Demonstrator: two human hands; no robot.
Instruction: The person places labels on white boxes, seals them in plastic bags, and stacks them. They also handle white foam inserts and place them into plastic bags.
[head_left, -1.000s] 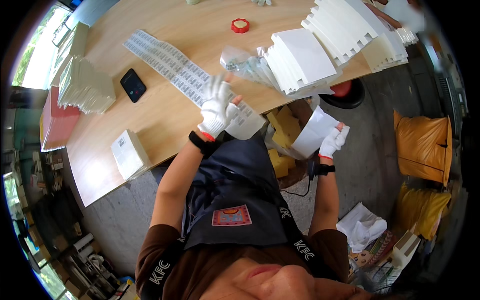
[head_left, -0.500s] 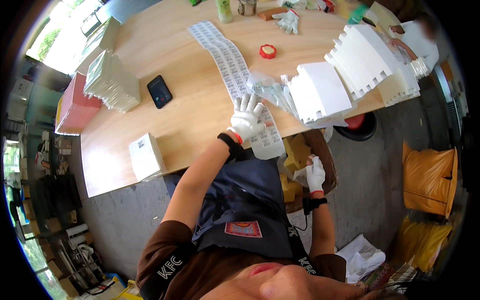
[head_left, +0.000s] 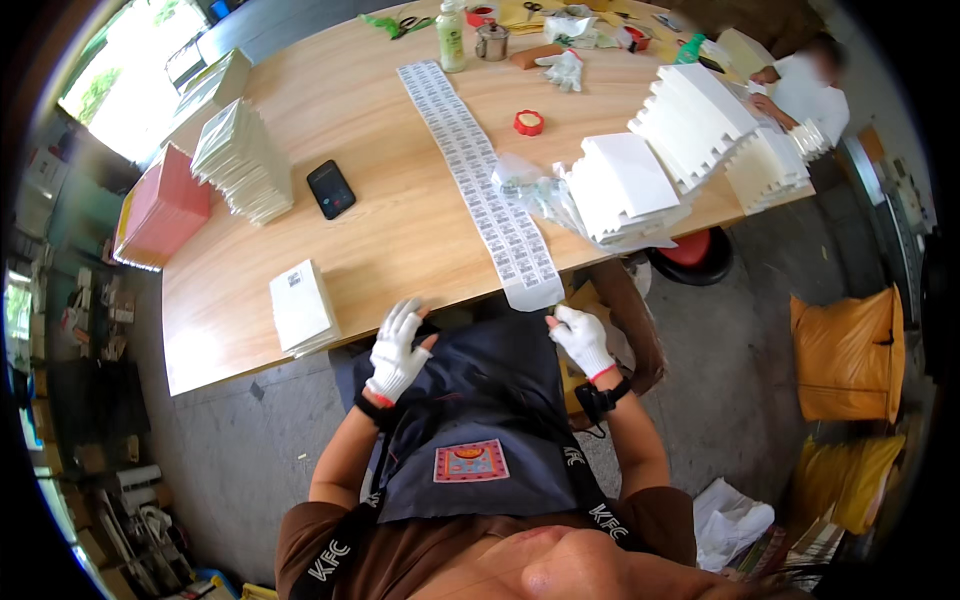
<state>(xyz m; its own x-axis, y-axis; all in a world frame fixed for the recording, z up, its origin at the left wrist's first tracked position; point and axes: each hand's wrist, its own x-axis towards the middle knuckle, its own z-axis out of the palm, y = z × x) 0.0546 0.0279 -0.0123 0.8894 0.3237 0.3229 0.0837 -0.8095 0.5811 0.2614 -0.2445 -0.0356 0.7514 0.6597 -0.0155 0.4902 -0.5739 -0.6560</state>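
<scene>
My left hand (head_left: 398, 345), in a white glove with bare fingertips, is held at the table's front edge. Its fingers are stretched and its thumb is apart, with nothing in it. To its left stands a stack of white cards (head_left: 303, 308) with a printed code on top. My right hand (head_left: 582, 338), gloved the same way, is beside the near end of a long strip of printed labels (head_left: 480, 190). Its fingers are curled together, and anything between them is hidden. The strip runs away across the table, its blank end hanging at the edge.
A phone (head_left: 331, 189) lies left of the strip, near card stacks (head_left: 240, 165). White notched stacks (head_left: 625, 185) and a plastic bag (head_left: 535, 185) stand right. A red lid-like ring (head_left: 529, 122) lies beyond. Below the edge is a brown bin (head_left: 635, 325). A co-worker (head_left: 805, 100) sits far right.
My left hand has lifted off the label strip and drawn back left toward me. My right hand has moved up and left from the bin; the white scrap by it is no longer visible.
</scene>
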